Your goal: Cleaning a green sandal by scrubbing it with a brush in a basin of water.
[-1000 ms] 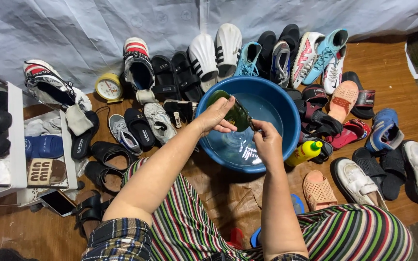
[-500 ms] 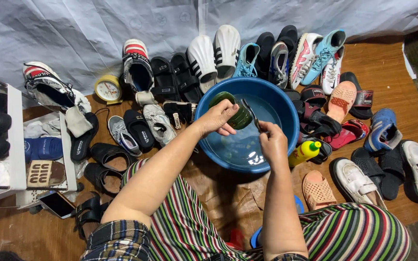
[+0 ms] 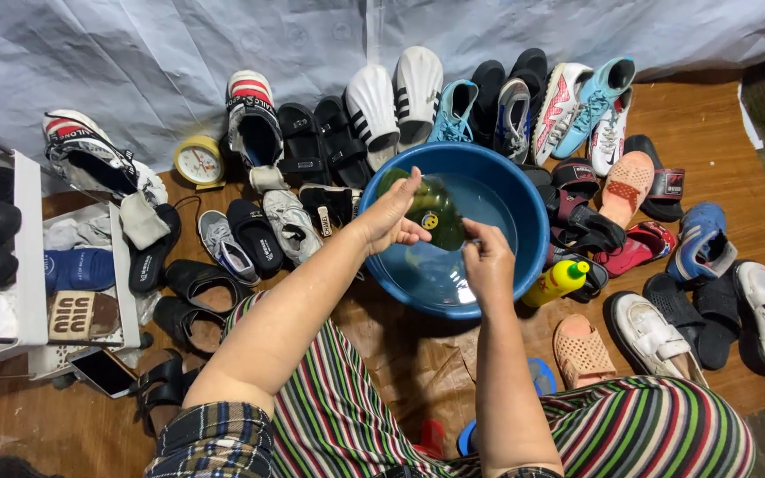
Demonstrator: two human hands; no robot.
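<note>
Head view: the left hand is wrapped around a dark green bottle, holding it tilted over the blue basin. The right hand is narrowed at the bottle's lower end, fingertips pinched there; what they grip is too small to tell. The basin holds shallow water and stands on the wooden floor, just in front of the person's striped knees. Shoes ring the basin: white slip-ons along the far edge by the grey sheet, a yellow bottle with a green cap touching the basin's right side, and a yellow clock far left.
</note>
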